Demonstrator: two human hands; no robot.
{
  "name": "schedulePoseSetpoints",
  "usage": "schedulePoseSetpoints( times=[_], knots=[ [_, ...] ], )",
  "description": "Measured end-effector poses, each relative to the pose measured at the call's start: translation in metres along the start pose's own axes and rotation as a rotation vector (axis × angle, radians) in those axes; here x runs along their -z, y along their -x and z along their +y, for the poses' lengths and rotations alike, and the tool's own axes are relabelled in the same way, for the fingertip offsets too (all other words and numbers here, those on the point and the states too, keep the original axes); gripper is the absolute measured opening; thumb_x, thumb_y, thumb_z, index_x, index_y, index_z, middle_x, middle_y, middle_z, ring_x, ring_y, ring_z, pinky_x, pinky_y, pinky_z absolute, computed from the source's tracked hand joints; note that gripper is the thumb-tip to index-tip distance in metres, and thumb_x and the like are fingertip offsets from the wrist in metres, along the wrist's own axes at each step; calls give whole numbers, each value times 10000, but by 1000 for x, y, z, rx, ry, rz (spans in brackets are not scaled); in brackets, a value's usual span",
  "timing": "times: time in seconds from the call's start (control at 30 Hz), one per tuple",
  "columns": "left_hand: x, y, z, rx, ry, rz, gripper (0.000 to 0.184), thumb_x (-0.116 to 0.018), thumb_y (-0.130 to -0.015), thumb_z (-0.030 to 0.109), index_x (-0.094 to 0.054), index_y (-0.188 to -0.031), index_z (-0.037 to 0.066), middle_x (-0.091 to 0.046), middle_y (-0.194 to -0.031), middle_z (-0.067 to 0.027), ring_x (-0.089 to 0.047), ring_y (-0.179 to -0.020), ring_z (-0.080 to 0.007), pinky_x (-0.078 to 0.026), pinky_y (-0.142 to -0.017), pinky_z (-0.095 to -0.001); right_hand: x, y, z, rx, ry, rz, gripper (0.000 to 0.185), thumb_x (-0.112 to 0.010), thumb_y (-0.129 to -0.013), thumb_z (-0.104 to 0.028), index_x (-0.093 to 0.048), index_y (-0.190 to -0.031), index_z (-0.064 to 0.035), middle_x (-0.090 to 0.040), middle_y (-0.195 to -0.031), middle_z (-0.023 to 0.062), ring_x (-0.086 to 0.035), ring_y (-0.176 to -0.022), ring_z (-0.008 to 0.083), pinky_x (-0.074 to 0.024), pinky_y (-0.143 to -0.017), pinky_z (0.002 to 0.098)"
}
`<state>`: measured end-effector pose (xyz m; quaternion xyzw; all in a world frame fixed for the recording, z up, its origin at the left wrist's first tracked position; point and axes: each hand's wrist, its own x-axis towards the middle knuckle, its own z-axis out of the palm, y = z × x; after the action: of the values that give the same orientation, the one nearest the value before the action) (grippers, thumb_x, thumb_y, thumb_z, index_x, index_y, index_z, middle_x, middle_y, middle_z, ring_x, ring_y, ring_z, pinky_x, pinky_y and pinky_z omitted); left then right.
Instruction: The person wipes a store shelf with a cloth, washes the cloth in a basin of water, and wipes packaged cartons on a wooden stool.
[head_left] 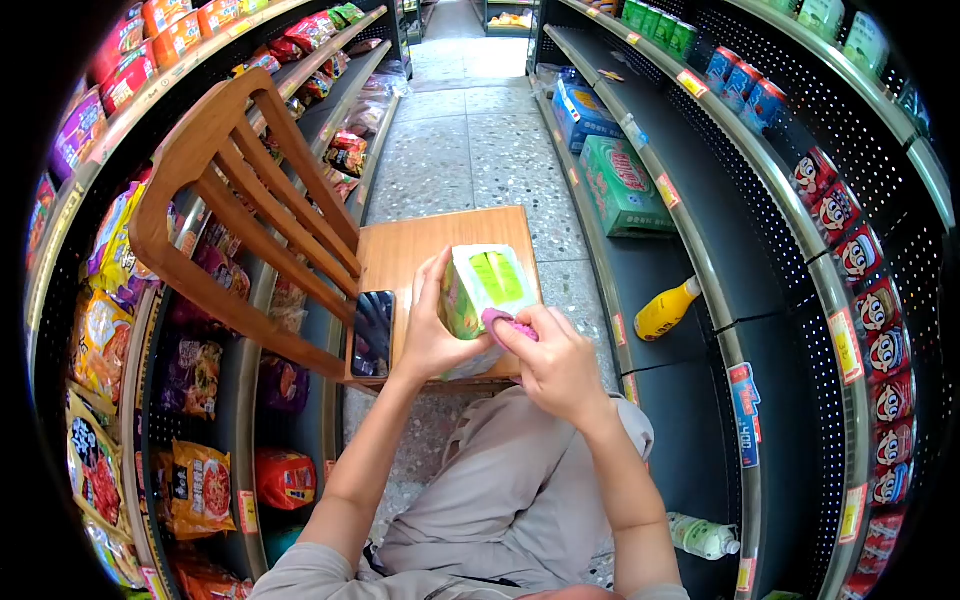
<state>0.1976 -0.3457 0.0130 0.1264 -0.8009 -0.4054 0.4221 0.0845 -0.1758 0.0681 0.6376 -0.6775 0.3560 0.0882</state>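
A green-and-white pack (494, 276) with a bright green patch on its top stands on the seat of a wooden chair (400, 240). My left hand (428, 335) is wrapped round the pack's left side, thumb along its near face. In my right hand (562, 368) is a pink cloth (512, 326), pinched between thumb and fingers. The cloth touches the near right corner of the pack's top. A dark phone (374, 335) lies on the seat's left edge, beside my left hand. The pack's lower part is mostly hidden by my hands.
Shelves of noodle packets (203, 490) line the left, behind the chair back (255, 80). On the right shelves are a yellow bottle (667, 309), a green carton (625, 187), a blue carton (583, 115) and several cans (740, 82). A clear bottle (703, 536) lies low at right.
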Motion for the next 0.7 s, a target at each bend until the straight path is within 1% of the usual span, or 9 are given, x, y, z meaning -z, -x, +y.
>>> schedulePoseSetpoints(
  times=[0.13,0.23,0.43,0.53,0.7],
  knots=[
    [16,10,-14,32,33,0,1180,-898,-584,256,-249,-1533,-10,-385,-1423,-211,-390,-1346,-343,-324,-1130,-433,-3,-18,-16,33,42,-98,423,-626,-735,-9,-689,-1131,-143,-603,-958,67,-620,-912,272,-540,-697,392],
    [26,15,-17,58,22,-8,1217,-899,-574,277,-223,-1542,-14,-371,-1439,-217,-379,-1353,-352,-310,-1140,-436,-4,-34,-28,58,105,-215,378,-618,-765,-66,-668,-1136,-120,-583,-969,77,-595,-915,275,-549,-706,398],
    [34,24,-19,105,43,-8,1238,-907,-578,319,-208,-1537,-36,-359,-1445,-230,-370,-1363,-363,-309,-1144,-441,-31,-70,-27,161,209,-185,298,-629,-783,-126,-670,-1078,-107,-591,-974,86,-608,-945,279,-570,-682,398],
    [38,27,-23,112,53,-5,1244,-912,-583,333,-204,-1532,-46,-360,-1441,-233,-368,-1366,-367,-311,-1143,-443,-36,-85,-27,164,224,-235,273,-630,-796,-150,-673,-1061,-106,-594,-971,86,-614,-953,278,-579,-664,394],
    [42,29,-24,103,58,-11,1246,-918,-571,331,-215,-1529,-46,-364,-1434,-229,-363,-1368,-366,-309,-1143,-439,-45,-89,-30,122,318,-251,247,-623,-813,-155,-678,-1048,-102,-594,-963,97,-619,-947,279,-579,-662,392]
  ],
)
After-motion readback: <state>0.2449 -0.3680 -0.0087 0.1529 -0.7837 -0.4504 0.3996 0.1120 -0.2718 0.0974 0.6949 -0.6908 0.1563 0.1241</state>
